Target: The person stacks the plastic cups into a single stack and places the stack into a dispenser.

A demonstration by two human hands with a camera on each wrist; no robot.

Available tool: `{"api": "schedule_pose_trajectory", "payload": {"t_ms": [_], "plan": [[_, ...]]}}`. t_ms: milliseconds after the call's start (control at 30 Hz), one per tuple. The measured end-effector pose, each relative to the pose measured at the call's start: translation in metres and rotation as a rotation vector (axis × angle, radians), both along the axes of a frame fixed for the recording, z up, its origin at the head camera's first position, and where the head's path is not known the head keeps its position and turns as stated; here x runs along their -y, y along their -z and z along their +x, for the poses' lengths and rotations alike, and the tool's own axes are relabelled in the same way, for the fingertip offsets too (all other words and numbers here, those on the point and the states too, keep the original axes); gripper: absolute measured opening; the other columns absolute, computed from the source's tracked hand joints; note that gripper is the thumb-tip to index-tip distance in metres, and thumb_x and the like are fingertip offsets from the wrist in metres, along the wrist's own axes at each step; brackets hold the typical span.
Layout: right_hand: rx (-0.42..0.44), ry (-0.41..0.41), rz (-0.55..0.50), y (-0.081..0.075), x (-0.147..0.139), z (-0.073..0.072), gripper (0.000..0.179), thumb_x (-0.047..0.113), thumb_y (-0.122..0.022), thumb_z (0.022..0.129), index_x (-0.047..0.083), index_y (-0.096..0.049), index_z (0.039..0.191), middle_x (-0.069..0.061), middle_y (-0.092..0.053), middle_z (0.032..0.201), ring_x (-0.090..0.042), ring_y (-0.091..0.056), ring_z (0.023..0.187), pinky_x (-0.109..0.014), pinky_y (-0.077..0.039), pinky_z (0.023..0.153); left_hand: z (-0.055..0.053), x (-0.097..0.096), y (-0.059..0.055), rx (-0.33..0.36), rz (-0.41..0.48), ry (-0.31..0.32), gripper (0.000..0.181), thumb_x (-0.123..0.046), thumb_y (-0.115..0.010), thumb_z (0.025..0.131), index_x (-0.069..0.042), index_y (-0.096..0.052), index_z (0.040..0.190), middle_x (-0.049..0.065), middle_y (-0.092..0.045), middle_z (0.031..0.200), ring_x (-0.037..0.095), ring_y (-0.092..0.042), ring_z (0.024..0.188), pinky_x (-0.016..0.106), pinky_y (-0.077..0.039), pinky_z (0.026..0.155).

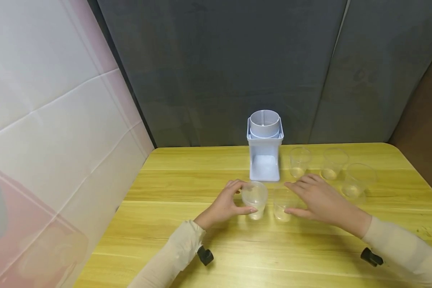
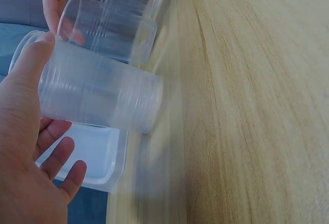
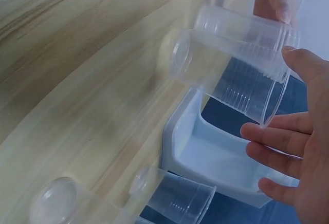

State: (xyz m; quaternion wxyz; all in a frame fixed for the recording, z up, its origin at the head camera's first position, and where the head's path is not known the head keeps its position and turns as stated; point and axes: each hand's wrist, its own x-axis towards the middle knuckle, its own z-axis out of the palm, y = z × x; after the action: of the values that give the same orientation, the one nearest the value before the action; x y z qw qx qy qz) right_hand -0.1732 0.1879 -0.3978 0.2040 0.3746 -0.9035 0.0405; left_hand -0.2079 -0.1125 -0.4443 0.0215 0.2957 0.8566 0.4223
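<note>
Yellow wood-grain table (image 1: 216, 260) spans the lower frame. Right of centre, a stack of clear cups (image 1: 255, 196) is upright, mouths up, long axis vertical, gripped round its rim from the left by the left hand (image 1: 224, 206); beside it, a single cup (image 1: 279, 203), also upright, is pinched at its right rim by the right hand (image 1: 320, 199).
</note>
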Motion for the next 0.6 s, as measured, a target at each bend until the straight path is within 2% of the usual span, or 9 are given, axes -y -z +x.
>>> {"api": "schedule_pose_trajectory", "payload": {"t_ms": [233, 600], "plan": [[0.009, -0.003, 0.001, -0.008, 0.001, 0.0, 0.066, 0.056, -0.067, 0.086, 0.003, -0.065, 0.124, -0.01, -0.074, 0.106, -0.027, -0.066, 0.101, -0.051, -0.05, 0.097, 0.001, 0.0, -0.001, -0.002, 0.0, -0.003, 0.062, -0.032, -0.087, 0.074, -0.017, -0.059, 0.127, -0.002, -0.063, 0.121, 0.014, -0.048, 0.111, 0.049, -0.049, 0.101], [-0.028, -0.008, -0.012, -0.041, 0.0, 0.0, 0.066, 0.057, -0.07, 0.083, 0.004, -0.067, 0.122, -0.009, -0.074, 0.104, -0.028, -0.065, 0.1, -0.05, -0.051, 0.095, 0.001, 0.0, -0.001, 0.004, 0.001, -0.003, 0.06, -0.031, -0.087, 0.075, -0.016, -0.059, 0.127, -0.001, -0.063, 0.122, 0.015, -0.048, 0.112, 0.049, -0.048, 0.102]]}}
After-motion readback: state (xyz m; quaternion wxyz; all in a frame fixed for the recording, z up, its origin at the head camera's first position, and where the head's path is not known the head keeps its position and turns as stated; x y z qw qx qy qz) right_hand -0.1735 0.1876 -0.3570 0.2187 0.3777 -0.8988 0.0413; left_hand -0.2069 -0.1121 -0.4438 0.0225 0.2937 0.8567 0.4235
